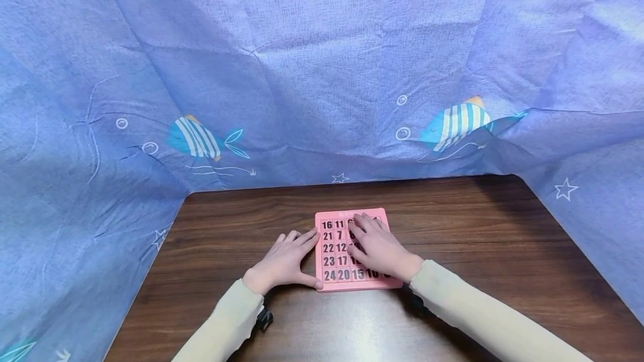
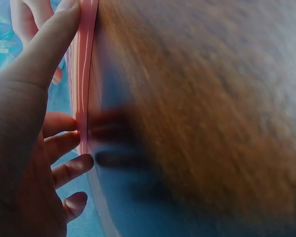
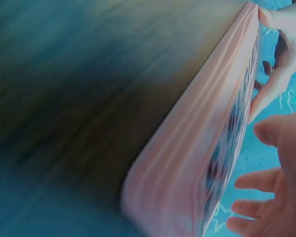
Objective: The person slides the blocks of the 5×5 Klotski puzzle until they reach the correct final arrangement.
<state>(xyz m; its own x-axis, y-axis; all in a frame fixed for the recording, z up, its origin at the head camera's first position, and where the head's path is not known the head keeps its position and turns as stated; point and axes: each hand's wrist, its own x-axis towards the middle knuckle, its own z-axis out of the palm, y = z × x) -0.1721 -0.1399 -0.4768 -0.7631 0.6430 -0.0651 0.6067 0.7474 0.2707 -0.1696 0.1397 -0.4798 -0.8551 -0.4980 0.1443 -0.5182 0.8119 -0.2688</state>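
a creased blue cloth (image 1: 322,71) hangs behind the table (image 1: 241,214) and down along both sides; printed on it are a left striped fish (image 1: 195,138) and a right striped fish (image 1: 459,123), white bubble rings (image 1: 150,147) and outlined stars (image 1: 566,189); the tabletop is dark brown wood grain with rounded far corners; a pale glare (image 1: 357,331) lies on its near middle, a shadow (image 1: 500,190) by its far right corner

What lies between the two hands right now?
Between left hand and right hand, the head view shows the board, with 21 and 7 visible.

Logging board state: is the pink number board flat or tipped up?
Flat: the board lies on the table, numbers facing up.
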